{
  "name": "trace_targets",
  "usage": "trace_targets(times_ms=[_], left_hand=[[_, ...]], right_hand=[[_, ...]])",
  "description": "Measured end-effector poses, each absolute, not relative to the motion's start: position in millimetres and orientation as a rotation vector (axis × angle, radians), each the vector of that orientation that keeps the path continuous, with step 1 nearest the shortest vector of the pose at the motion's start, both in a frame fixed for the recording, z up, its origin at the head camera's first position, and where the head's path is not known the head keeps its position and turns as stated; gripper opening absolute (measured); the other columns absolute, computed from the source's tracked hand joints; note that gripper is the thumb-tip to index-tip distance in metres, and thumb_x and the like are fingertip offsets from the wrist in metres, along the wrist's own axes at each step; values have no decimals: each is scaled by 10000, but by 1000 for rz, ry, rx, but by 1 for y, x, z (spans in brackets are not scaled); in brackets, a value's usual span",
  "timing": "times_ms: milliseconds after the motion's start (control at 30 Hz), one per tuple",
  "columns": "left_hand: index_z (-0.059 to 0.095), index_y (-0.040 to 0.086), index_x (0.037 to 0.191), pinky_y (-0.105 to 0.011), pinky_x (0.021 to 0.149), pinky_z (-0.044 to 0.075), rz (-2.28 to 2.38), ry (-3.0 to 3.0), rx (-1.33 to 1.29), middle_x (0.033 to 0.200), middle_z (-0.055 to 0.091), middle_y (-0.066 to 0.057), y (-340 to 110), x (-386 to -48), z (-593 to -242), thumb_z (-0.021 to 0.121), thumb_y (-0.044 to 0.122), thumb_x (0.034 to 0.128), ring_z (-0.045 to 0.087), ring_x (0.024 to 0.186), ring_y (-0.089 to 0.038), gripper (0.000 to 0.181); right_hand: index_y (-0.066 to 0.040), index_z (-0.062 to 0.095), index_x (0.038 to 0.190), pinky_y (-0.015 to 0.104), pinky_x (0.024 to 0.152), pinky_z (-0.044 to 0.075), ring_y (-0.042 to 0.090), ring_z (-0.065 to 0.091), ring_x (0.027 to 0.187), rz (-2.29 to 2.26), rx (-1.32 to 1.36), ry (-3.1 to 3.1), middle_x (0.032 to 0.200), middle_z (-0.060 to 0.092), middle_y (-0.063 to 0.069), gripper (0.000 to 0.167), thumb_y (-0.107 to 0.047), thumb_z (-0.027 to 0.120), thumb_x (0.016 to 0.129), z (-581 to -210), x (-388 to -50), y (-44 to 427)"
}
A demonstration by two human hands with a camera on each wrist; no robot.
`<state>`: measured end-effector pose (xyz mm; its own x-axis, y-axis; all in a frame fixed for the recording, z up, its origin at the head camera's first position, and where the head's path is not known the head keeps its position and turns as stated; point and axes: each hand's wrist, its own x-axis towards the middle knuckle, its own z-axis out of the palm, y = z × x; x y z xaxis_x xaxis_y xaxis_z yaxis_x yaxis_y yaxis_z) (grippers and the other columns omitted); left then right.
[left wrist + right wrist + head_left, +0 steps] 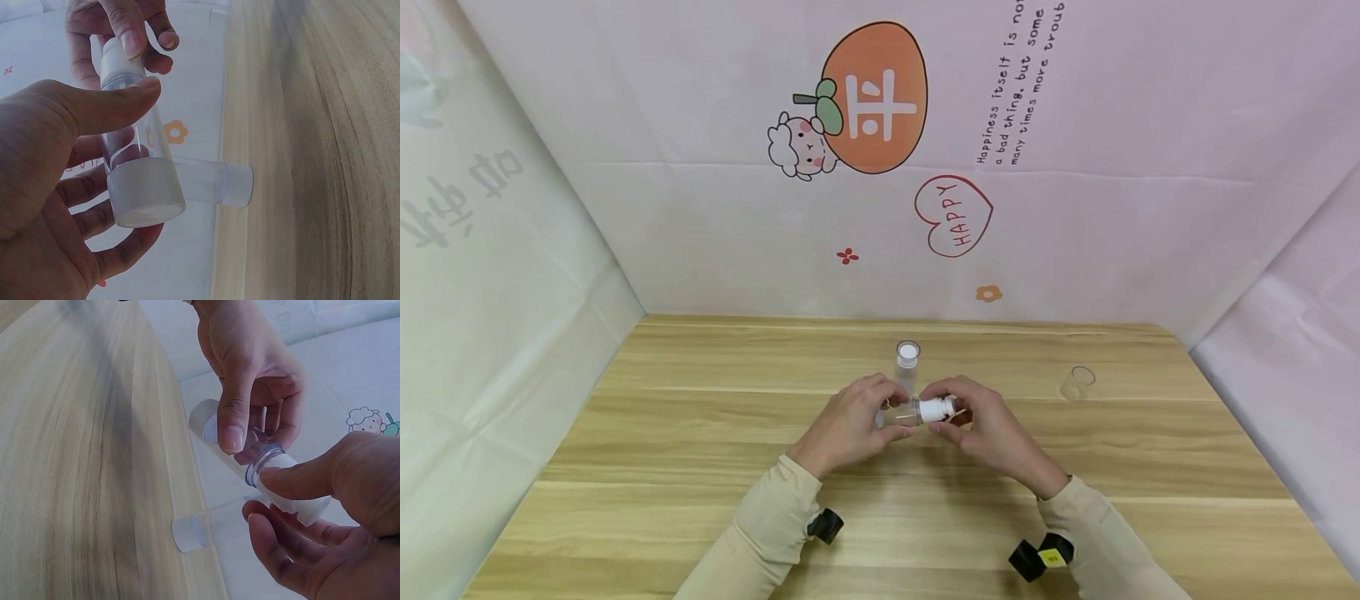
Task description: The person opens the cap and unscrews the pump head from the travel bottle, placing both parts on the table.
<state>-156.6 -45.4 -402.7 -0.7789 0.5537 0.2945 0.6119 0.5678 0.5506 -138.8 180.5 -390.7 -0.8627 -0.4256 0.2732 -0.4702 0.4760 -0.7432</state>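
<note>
A clear bottle (pixel 904 414) with a white base (pixel 147 192) lies sideways between both hands above the table. My left hand (pixel 850 421) grips its clear body, thumb on one side and fingers curled behind. My right hand (pixel 992 429) pinches the white collar (pixel 934 409) at the other end between thumb and fingers; in the right wrist view the collar (pixel 290 487) meets the bottle's ringed neck. Just behind the hands, a second clear bottle (pixel 906 375) with a white top stands upright on the table.
A small clear cap (pixel 1077 384) stands on the wooden table (pixel 1150 467), right of the hands. Printed white sheets (pixel 715 233) rise behind the table and at both sides.
</note>
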Motion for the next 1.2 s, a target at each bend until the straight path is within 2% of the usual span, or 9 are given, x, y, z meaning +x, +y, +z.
trace_targets(times_ms=[533,800,1067,1200], left_hand=[[700,61,1111,-325,744,508,-1017,-2707,-1005,1006,667,-57,-45,-157,-403,840,248,858,625,890,-210,345],[696,65,1117,-309,727,498,-1009,-2718,-1008,1025,673,-50,-45,-157,-404,845,233,853,613,867,-198,346],[692,49,1146,-308,729,496,-1034,-2716,-1039,1069,689,-68,-46,-157,-403,825,245,876,619,866,-208,359],[689,53,1164,-323,741,495,-1037,-2716,-1060,1089,684,-70,-47,-157,-404,807,230,894,618,868,-221,344]], right_hand=[[-44,698,1055,299,706,584,197,611,859,1524,812,-2592,1017,604,84,235,79,757,863,-390,-139,179],[-92,696,1028,307,731,572,196,620,899,1409,840,-2591,1055,620,52,276,97,770,841,-390,-139,179],[-90,698,1048,322,741,574,204,621,927,1372,865,-2578,1069,627,46,347,149,771,808,-389,-140,180],[-79,700,1060,383,739,575,204,616,927,1364,870,-2570,1069,628,44,360,159,771,799,-389,-139,181]])
